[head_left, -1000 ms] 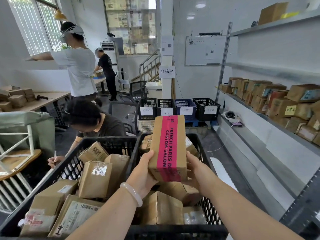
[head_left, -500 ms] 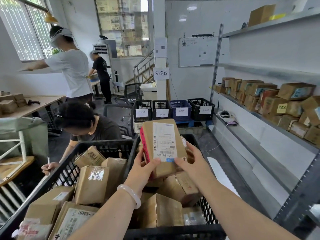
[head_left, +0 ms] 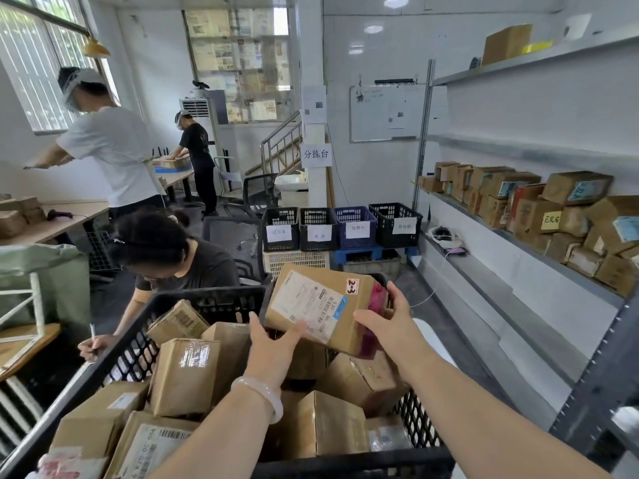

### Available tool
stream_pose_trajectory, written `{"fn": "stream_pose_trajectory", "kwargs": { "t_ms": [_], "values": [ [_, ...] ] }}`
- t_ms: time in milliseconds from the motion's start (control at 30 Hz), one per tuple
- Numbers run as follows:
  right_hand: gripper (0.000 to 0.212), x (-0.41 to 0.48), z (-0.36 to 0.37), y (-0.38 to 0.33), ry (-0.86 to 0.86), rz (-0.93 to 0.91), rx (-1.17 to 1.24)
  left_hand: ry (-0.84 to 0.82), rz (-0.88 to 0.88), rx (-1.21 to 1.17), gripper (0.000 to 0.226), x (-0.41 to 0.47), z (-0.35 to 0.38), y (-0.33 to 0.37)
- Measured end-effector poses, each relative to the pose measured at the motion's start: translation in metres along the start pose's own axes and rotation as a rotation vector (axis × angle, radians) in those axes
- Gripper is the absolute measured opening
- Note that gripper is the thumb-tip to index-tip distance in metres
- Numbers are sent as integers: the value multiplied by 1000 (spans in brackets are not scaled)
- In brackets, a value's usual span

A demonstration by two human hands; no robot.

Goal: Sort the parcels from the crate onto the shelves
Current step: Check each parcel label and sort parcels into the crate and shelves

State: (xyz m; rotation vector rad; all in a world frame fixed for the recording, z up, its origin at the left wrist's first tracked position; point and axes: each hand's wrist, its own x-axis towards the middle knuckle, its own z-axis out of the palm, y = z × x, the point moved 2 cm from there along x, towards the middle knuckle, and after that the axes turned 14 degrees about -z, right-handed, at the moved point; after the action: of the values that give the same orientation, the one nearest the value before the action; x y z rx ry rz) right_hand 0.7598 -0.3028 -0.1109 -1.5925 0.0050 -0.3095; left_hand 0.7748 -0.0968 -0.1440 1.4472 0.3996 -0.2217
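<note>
Head view shows my left hand (head_left: pixel 273 347) and right hand (head_left: pixel 390 326) grasping a parcel (head_left: pixel 321 305) above the crate (head_left: pixel 349 464), label up for reading, so next I carry it to the shelves (head_left: pixel 518 236).

Metal shelves (head_left: pixel 518 236) along right wall. Middle shelf: cardboard parcels (head_left: pixel 539 209) crowded along it, stacked, some tilted. Lower shelf (head_left: pixel 484 271): small dark device and cable (head_left: pixel 446 236) near far end. Top shelf: one brown box (head_left: pixel 506 43). Floor (head_left: pixel 411 292): four labelled bins (head_left: pixel 342 228) in a row at far end, resting on a pallet and a white crate.
</note>
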Motion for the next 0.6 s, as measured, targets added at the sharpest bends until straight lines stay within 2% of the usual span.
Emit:
{"fn": "stream_pose_trajectory", "kwargs": {
  "t_ms": [67, 133, 200, 233, 333, 500, 600],
  "values": [
    [93, 2, -6, -7, -64, -62, -140, 85, 72, 167, 121, 3, -11, 7],
    [92, 3, -9, -16, -141, -103, -247, 158, 248, 446, 104, 0, -18, 18],
    [88, 3, -9, -26, -203, -140, -300, 77, 466, 629, 87, -7, -18, 33],
    [85, 4, -8, -30, -233, -154, -310, -5, 520, 679, 81, -12, -16, 38],
    [79, 5, -5, -44, -298, -195, -281, -214, 456, 752, 80, -20, -15, 46],
    [68, 2, -1, -58, -298, -317, -325, -238, 416, 653, 73, -22, -17, 39],
    [56, 0, -1, -60, -147, -362, -236, -240, 386, 570, 68, -25, -16, 32]
  ]
}}
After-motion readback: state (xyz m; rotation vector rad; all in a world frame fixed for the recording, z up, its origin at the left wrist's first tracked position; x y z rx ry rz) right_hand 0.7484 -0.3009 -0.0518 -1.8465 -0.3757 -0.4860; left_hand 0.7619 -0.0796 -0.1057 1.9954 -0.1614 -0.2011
